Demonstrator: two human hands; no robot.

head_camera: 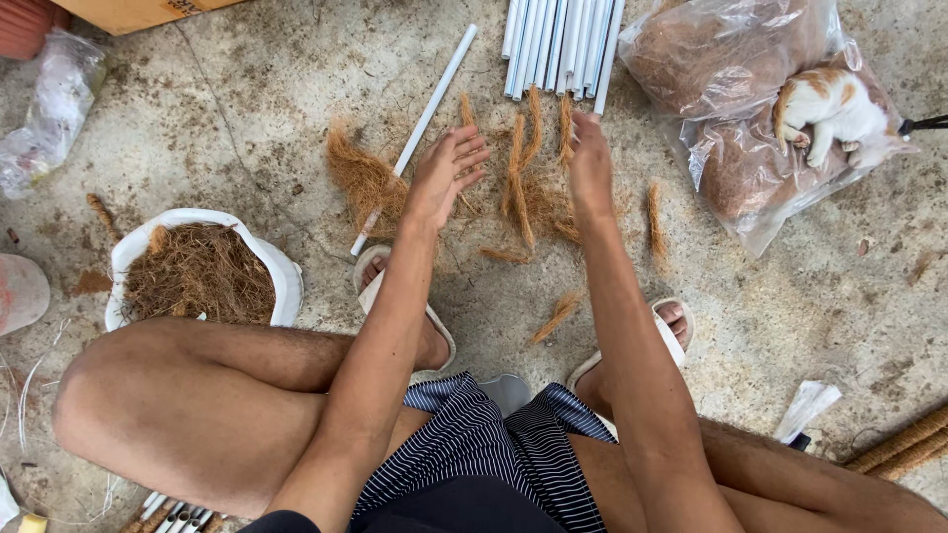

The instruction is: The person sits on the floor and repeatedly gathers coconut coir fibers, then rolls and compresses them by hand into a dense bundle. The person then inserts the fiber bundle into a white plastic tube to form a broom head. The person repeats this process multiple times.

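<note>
Nothing is gripped: the left hand [446, 170] is held flat with fingers spread over strips of coconut fibre [521, 183], and the right hand [590, 163] reaches onto them, fingers together. A white pipe [420, 126] lies at eleven o'clock; a cat [834, 104] sleeps at two o'clock.

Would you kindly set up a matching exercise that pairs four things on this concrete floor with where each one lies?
Things:
1. bundle of white pipes
2. white sack of loose fibre
3. cat
4. single white pipe

Places:
A. on the clear plastic bags, upper right
B. beside the person's left knee
C. at the top edge, beyond the right hand
D. slanting past the left hand

Pairs: 1-C, 2-B, 3-A, 4-D
</note>
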